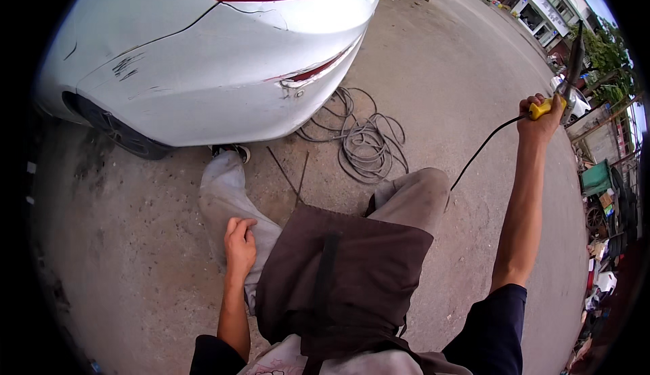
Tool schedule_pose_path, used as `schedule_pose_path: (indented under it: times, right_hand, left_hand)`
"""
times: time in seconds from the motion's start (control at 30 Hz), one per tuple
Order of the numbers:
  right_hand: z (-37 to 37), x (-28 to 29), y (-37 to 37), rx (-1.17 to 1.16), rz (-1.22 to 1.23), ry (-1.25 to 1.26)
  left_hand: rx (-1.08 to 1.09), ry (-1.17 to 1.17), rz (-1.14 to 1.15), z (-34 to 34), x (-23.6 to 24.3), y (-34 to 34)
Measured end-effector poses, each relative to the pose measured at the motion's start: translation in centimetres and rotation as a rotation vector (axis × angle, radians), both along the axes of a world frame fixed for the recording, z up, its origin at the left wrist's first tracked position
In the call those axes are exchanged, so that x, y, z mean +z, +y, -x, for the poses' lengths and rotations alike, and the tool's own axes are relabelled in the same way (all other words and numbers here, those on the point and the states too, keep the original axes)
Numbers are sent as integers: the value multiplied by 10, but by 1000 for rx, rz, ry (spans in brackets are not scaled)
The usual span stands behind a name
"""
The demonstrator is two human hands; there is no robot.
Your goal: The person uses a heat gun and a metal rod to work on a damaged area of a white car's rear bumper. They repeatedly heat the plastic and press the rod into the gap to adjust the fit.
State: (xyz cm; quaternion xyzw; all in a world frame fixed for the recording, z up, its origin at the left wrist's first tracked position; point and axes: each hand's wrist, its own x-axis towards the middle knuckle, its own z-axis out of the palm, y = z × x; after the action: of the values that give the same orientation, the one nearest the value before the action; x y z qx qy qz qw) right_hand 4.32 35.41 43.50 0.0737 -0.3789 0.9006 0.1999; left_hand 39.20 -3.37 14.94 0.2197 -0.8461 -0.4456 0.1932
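**Tool out at 2 o'clock, car at 11**

Taking directions from your lap, the apron lies across your thighs. Your left hand is at 10 o'clock by your left leg, fingers loosely curled and nothing visible in them; I cannot tell whether it touches the cloth. Your right hand, well apart from it at 2 o'clock, is wrapped round the tool's yellow handle. A black cord hangs from there toward your right knee.

The tool's long axis runs outward, its dark, narrow end toward 12 to 1 o'clock, so it points past the car. From your right hand the car lies at 9 to 10 o'clock; from your left, near 12, and that hand looks nearer to it.

Farther out, two thin rods lie on the ground at 11 and a coil at 12. Beyond them is the car's scuffed bumper. Farthest off, buildings stand at 1.
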Motion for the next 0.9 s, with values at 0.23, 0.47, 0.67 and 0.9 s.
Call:
schedule_pose_path:
  times: [0.23, 0.47, 0.67, 0.9]
  right_hand:
    - [44, -113, -50, 170, 144, -192]
    - [75, -217, -75, 232, 287, -444]
    - [96, -242, -57, 412, 435, -528]
    - [109, -243, -18, 404, 484, -565]
  left_hand:
    - [-69, -214, 75, 11, -2, -3]
    - [-261, -455, -69, 75, 2, -17]
    - [-315, -609, -464, 156, -105, -33]
    - [-269, -1152, -311, 200, -283, -12]
